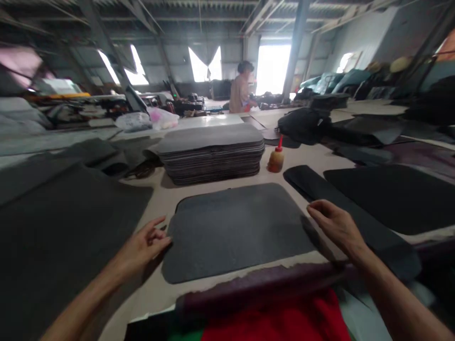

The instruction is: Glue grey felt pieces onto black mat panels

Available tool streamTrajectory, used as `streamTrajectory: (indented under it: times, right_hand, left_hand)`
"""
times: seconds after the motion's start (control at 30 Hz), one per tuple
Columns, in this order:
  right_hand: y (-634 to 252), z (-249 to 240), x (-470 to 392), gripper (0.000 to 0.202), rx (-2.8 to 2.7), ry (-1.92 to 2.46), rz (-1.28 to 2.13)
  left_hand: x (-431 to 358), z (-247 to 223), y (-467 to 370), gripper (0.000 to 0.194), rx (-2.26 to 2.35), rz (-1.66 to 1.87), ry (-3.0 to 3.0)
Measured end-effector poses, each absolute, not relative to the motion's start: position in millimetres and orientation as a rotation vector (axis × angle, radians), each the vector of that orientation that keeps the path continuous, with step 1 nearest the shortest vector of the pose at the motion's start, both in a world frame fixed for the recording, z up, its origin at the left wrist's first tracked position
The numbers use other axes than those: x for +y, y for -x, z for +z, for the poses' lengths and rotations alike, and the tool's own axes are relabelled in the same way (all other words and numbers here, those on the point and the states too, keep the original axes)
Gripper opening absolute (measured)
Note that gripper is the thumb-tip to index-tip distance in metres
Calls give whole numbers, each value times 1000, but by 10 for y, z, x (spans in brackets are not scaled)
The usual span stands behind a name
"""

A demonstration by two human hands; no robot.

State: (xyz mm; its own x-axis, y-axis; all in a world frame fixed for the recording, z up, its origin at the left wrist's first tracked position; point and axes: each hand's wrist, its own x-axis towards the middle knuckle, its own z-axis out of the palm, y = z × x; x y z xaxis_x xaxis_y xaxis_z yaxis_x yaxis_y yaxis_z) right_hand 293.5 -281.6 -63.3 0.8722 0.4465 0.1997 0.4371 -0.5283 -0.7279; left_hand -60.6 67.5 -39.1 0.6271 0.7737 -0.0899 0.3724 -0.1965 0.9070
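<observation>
A dark grey sheet with rounded corners (234,232) lies flat on the table, with another dark edge showing under its far left corner. My left hand (145,244) is at its left side, fingers apart and the thumb tip at the sheet's edge; I cannot tell if it touches. Just off the sheet's right edge, my right hand (334,225) is raised, its fingers closed together with nothing visible in them. Behind the sheet stands a thick stack of similar grey sheets (213,158).
A squeeze bottle with a red nozzle (276,160) stands right of the stack. Dark strips (341,208) and a black sheet (394,196) lie to the right. Large grey material (71,246) covers the left. Beyond are plastic bags (161,117), a black bundle (302,124) and a person (239,92).
</observation>
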Motion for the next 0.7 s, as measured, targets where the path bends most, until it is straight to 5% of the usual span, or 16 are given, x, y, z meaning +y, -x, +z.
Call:
streamTrajectory:
  times: [0.43, 0.7]
  right_hand:
    - [-2890, -941, -2689, 54, -813, 2384, 161]
    - [-2983, -1074, -2703, 58, -841, 2419, 181]
  left_hand:
    - [999, -629, 74, 73, 905, 676, -1593]
    - [1243, -758, -132, 34, 953, 785, -1776]
